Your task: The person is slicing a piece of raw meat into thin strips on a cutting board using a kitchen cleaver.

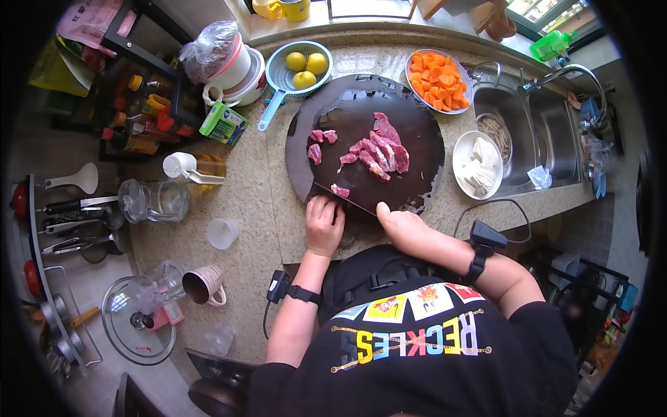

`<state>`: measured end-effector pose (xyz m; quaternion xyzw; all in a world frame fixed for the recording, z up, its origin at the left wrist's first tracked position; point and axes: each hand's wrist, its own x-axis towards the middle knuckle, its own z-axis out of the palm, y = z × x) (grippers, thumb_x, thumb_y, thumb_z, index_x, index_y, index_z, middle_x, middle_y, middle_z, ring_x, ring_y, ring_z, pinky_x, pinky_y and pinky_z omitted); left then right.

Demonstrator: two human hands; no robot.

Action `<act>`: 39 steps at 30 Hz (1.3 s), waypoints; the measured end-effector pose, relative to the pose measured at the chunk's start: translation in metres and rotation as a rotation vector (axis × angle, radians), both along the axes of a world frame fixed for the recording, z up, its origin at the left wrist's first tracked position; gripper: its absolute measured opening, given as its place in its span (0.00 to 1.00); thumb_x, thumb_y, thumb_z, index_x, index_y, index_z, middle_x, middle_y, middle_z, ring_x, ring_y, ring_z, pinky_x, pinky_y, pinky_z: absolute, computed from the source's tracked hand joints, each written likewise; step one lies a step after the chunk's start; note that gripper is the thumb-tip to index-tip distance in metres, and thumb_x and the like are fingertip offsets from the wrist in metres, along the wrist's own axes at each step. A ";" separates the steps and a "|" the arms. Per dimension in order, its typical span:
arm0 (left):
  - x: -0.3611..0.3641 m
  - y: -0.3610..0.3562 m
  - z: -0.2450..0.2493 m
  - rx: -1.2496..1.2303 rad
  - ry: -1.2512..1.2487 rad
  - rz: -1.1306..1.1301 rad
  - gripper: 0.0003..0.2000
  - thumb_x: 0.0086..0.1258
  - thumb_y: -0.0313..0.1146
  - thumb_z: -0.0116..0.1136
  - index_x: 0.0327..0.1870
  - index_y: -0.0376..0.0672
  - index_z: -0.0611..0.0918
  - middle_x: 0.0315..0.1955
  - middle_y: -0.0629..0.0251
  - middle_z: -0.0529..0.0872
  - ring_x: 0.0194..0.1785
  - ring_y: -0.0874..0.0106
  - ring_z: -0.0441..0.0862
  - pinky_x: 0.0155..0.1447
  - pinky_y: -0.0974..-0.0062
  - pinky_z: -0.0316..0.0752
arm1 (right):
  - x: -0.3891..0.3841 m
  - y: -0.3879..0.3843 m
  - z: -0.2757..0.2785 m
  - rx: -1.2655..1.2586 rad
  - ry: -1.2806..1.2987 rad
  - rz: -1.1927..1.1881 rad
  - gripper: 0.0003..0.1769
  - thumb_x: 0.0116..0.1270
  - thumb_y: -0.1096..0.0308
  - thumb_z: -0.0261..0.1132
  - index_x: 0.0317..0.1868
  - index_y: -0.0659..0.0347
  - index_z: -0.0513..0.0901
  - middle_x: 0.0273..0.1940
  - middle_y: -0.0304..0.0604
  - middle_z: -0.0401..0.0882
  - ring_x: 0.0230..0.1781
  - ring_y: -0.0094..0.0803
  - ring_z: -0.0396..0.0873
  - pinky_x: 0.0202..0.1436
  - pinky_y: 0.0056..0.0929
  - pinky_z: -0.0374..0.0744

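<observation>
My right hand (401, 226) grips a knife (356, 203) by its handle end, the thumb along the top. Its dark blade slants up and left across the near edge of the round dark cutting board (333, 104). My left hand (324, 226) is close beside the blade on the near side, fingers curled and pressed together; what they hold is hidden. Just past the blade lies a small piece of meat (340, 190). Sliced red meat (382, 151) sits mid-board in an overlapping row, with several small chunks (315, 153) to its left.
Behind the board stand a blue strainer (276, 69) with three yellow fruits and a plate of cut carrots (438, 82). Right are a white bowl (479, 163) and the double sink (556, 132). Left are an oil bottle (201, 169), a plastic cup (222, 233) and a mug (205, 285).
</observation>
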<state>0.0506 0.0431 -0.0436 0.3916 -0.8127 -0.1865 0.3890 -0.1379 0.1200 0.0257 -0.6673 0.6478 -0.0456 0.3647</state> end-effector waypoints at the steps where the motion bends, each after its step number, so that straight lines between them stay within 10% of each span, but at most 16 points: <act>1: 0.000 0.002 0.002 -0.003 0.000 -0.008 0.10 0.53 0.19 0.63 0.36 0.35 0.81 0.38 0.54 0.81 0.44 0.53 0.78 0.50 0.60 0.74 | -0.002 0.002 -0.004 -0.003 0.000 -0.008 0.14 0.56 0.80 0.57 0.41 0.67 0.62 0.27 0.61 0.80 0.32 0.59 0.82 0.33 0.53 0.79; 16: -0.038 -0.034 0.017 0.140 0.167 0.105 0.05 0.58 0.19 0.60 0.34 0.37 0.81 0.39 0.58 0.80 0.36 0.68 0.82 0.38 0.73 0.79 | -0.035 0.018 -0.010 -0.233 -0.170 -0.371 0.13 0.68 0.72 0.55 0.43 0.63 0.58 0.24 0.63 0.75 0.30 0.66 0.76 0.32 0.58 0.71; 20: -0.059 -0.045 0.037 0.125 -0.285 0.001 0.25 0.55 0.26 0.66 0.57 0.44 0.77 0.55 0.52 0.71 0.48 0.57 0.78 0.50 0.65 0.77 | -0.038 0.026 -0.006 -0.204 -0.174 -0.430 0.13 0.67 0.72 0.55 0.43 0.63 0.58 0.24 0.64 0.76 0.31 0.66 0.76 0.32 0.59 0.72; 25: -0.070 -0.077 0.022 0.262 -0.225 -0.119 0.13 0.54 0.22 0.63 0.42 0.40 0.81 0.35 0.59 0.78 0.35 0.62 0.81 0.42 0.68 0.77 | -0.044 0.034 -0.006 -0.189 -0.157 -0.465 0.13 0.67 0.72 0.55 0.43 0.63 0.58 0.25 0.65 0.76 0.32 0.67 0.76 0.33 0.59 0.73; 33: -0.059 -0.096 0.031 0.286 0.055 0.066 0.04 0.54 0.19 0.61 0.30 0.36 0.79 0.33 0.60 0.76 0.26 0.69 0.78 0.32 0.71 0.77 | -0.051 0.037 -0.012 -0.230 -0.173 -0.514 0.13 0.66 0.72 0.56 0.44 0.63 0.59 0.25 0.66 0.76 0.32 0.67 0.76 0.33 0.60 0.72; 39: -0.054 -0.098 0.040 -0.077 -0.264 0.103 0.14 0.55 0.30 0.68 0.44 0.42 0.84 0.44 0.60 0.77 0.46 0.63 0.77 0.53 0.66 0.75 | -0.052 0.033 -0.011 -0.164 -0.172 -0.498 0.13 0.67 0.72 0.56 0.44 0.62 0.60 0.25 0.66 0.76 0.32 0.67 0.76 0.33 0.60 0.72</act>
